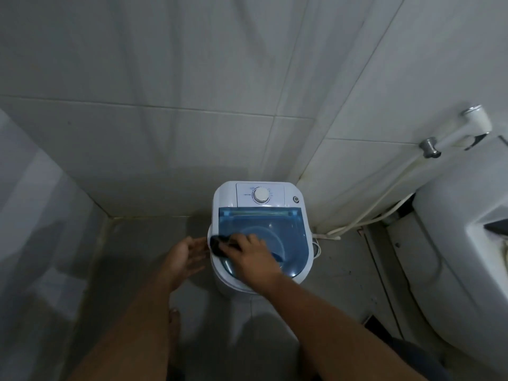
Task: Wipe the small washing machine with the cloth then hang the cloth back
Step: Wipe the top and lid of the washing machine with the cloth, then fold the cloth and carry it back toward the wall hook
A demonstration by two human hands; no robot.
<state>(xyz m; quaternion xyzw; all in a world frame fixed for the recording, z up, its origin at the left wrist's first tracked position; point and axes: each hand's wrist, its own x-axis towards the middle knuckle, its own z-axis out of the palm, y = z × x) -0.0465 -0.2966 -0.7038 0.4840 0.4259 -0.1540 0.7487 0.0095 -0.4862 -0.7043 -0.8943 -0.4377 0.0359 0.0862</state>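
On top of a small white plastic washing machine (259,232), rounded at the corners, standing on a grey tiled floor (137,243) in the corner of a glossy tiled wall (192,105). Translucent blue lid (286,237) over the tub, smooth and curved at its near edge, with a hinge bar along the far side. Behind it, a flat white control panel with 1 round dial (261,195) and a small round button (296,199) to the right. Dark cloth (218,244), soft and bunched, pressed flat on the lid's near-left corner under the right hand (254,255); fingers spread over the fabric, grip closed down on it. Left hand (188,257) just beside the machine's left rim, palm turned inward, fingers extended, grip open and holding nothing; contact with the rim hard to judge. At right, a smooth white ceramic toilet (461,229), a white spray nozzle (477,121) on a chrome wall fitting, and a pale hose (384,213) trailing to the floor.
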